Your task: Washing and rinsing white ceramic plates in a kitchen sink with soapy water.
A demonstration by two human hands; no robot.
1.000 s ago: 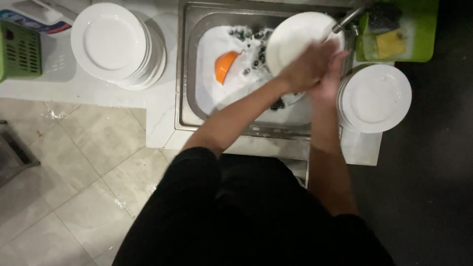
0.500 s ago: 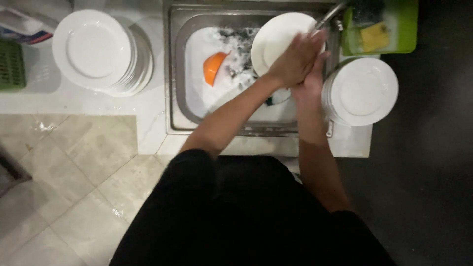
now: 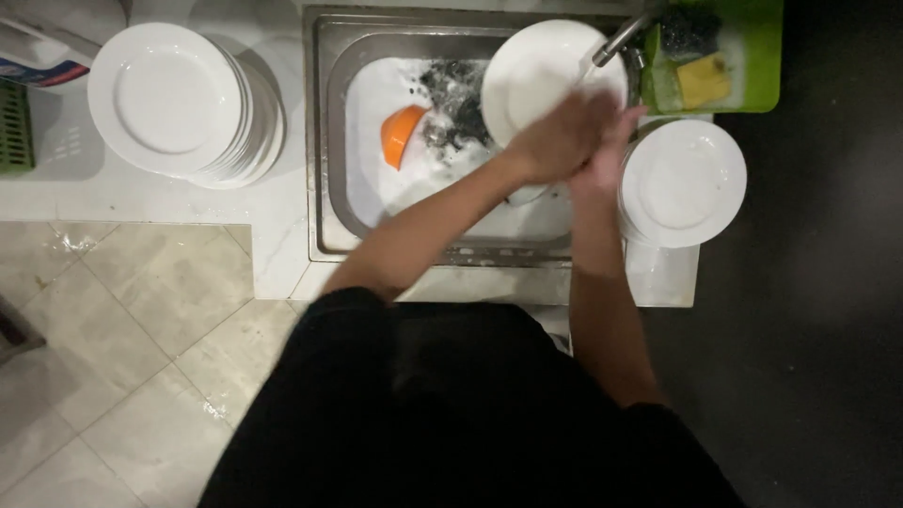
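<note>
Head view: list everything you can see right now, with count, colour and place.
plate in hand: one, white, over the sink under the tap
sink: one, steel, centre
tap: one, metal, right of sink
orange bowl: one, tilted, in the sink
dark scourer: one, in the sink
left plate stack: white, counter left of the sink
right plate stack: white, right of the sink
green tray: one, top right
yellow sponge: one, in tray
left hand: on the plate
right hand: beside the left
</note>
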